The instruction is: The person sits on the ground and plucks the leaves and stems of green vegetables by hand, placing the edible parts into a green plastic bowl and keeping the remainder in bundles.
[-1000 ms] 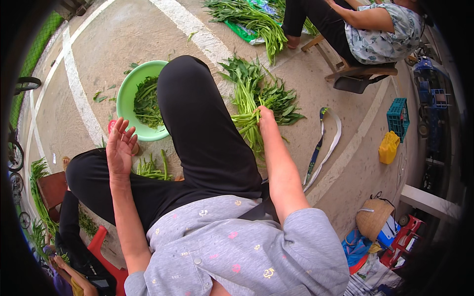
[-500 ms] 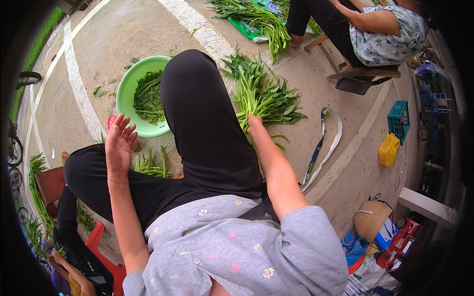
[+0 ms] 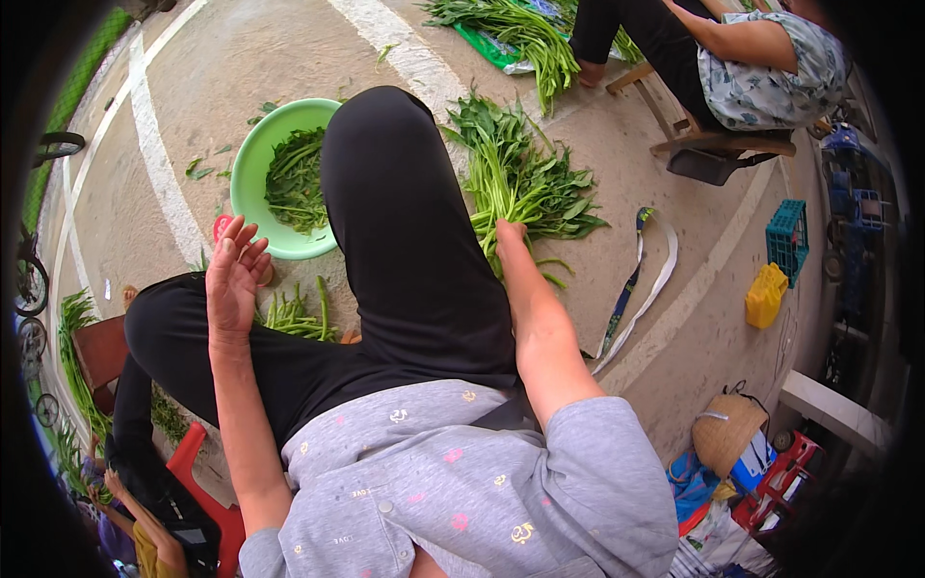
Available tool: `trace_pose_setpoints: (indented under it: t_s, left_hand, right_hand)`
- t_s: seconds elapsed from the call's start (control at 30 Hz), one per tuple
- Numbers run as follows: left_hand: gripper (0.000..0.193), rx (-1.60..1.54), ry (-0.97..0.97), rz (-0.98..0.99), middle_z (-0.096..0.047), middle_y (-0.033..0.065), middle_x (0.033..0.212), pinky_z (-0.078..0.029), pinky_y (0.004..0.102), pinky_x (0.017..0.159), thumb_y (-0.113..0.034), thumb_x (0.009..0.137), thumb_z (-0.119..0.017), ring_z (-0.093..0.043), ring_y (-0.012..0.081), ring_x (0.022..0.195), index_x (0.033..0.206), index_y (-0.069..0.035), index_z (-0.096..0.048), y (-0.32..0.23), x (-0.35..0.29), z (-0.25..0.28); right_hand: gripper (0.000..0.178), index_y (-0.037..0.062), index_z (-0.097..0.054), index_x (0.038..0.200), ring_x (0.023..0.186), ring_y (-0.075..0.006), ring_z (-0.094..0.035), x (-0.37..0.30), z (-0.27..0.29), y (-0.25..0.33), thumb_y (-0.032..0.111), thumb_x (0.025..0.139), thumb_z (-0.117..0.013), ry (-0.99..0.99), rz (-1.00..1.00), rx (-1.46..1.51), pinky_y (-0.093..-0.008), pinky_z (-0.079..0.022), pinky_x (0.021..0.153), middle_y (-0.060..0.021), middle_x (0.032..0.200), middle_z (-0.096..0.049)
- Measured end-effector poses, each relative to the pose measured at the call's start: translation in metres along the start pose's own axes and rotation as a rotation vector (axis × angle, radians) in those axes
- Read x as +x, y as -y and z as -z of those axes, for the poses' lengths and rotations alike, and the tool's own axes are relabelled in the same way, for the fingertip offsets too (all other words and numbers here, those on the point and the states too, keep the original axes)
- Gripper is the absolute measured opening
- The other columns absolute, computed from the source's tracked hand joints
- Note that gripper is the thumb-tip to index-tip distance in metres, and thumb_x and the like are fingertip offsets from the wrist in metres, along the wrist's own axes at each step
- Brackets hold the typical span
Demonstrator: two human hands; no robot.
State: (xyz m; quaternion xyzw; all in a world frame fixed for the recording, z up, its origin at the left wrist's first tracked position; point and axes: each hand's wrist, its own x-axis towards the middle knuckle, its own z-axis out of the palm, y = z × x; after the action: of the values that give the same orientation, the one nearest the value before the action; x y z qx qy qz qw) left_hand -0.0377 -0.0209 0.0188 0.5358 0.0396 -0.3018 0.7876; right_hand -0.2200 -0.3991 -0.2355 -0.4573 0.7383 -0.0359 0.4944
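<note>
My left hand [image 3: 234,279] hangs above my left thigh, open and holding nothing, its fingers loosely bent. Below it, a short bunch of cut stems [image 3: 297,313] lies on the ground between my legs. Just beyond is a light green basin [image 3: 252,214] with cut leafy greens [image 3: 295,183] inside, partly behind my right knee. On the right of that knee, my right hand [image 3: 511,238] reaches down to the stem end of a pile of water spinach [image 3: 525,188]. Its fingers are closed at the stems, their tips hidden.
A strap [image 3: 624,289] loops on the concrete to the right. A seated person [image 3: 771,72] is at the upper right, near more greens [image 3: 525,39] on a green sheet. Farther right are a teal crate [image 3: 788,236] and a yellow container [image 3: 766,294]. A red chair [image 3: 198,472] stands lower left.
The view has shifted slightly, so the ground and pile appear farther right. My right hand stays at the stems; my left hand holds nearly the same pose.
</note>
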Motion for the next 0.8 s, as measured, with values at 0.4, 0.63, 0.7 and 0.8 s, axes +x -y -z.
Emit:
trace_pose_setpoints:
  t_s: [0.4,0.63,0.7,0.8]
  left_hand:
    - [0.049,0.036,-0.007,0.012,-0.051,0.0068,0.114,-0.042,0.0284,0.083,-0.030,0.086,-0.052,-0.052,0.0165,0.098,0.126,-0.004,-0.039,0.000,0.001,-0.002]
    - [0.049,0.016,0.007,0.030,-0.051,0.0072,0.114,-0.041,0.0278,0.084,-0.029,0.086,-0.052,-0.052,0.0167,0.098,0.126,-0.004,-0.039,0.002,0.001,-0.001]
    - [0.049,0.026,-0.006,0.014,-0.051,0.0075,0.114,-0.042,0.0278,0.083,-0.029,0.086,-0.052,-0.052,0.0168,0.098,0.126,-0.003,-0.039,0.002,0.000,0.001]
    - [0.048,0.027,-0.018,0.013,-0.051,0.0081,0.114,-0.042,0.0275,0.082,-0.028,0.086,-0.052,-0.052,0.0168,0.097,0.126,-0.003,-0.039,0.001,-0.001,0.001]
  right_hand:
    - [0.032,-0.0023,-0.048,0.102,0.065,-0.0293,-0.057,0.007,-0.009,0.015,0.010,0.074,-0.056,0.104,-0.113,0.567,-0.0437,-0.048,0.056,-0.0159,0.092,-0.054]
    - [0.050,-0.0076,-0.029,0.114,0.070,-0.0291,-0.056,0.046,-0.004,-0.025,0.005,0.073,-0.055,0.019,0.143,0.251,-0.0392,-0.049,0.058,-0.0232,0.100,-0.048]
    - [0.052,-0.0065,-0.028,0.116,0.090,-0.0279,-0.053,0.026,0.001,-0.011,0.007,0.074,-0.055,0.115,0.074,0.174,-0.0363,-0.046,0.073,-0.0242,0.111,-0.043]
    - [0.045,-0.0076,-0.034,0.111,0.081,-0.0287,-0.056,-0.002,0.003,0.005,0.005,0.073,-0.054,0.098,0.024,0.311,-0.0381,-0.047,0.065,-0.0222,0.101,-0.049]
